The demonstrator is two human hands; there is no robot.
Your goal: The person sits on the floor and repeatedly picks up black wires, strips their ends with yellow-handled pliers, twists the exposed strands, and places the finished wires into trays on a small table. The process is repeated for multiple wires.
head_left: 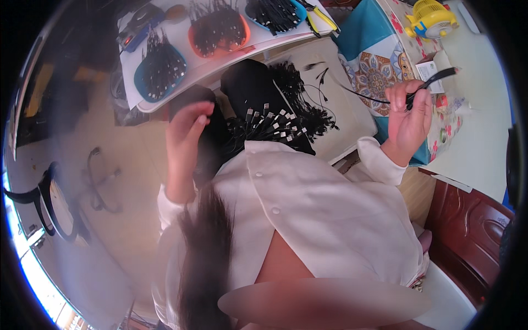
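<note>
My right hand, raised at the right, is closed around a black cable. One end of the cable sticks out past the fingers, while a thin length trails left toward the beige seat. At the left, my left hand is lifted with curved fingers and the thumb apart from them; nothing shows between them. A pile of black cables with silver USB plugs lies across my lap between the hands. Beside it, more tangled black cables spread over the beige seat.
The white table ahead bears a teal tray, an orange tray and a blue tray, all with black cables. Yellow-handled pliers lie at its right end. A yellow fan and small box stand at right.
</note>
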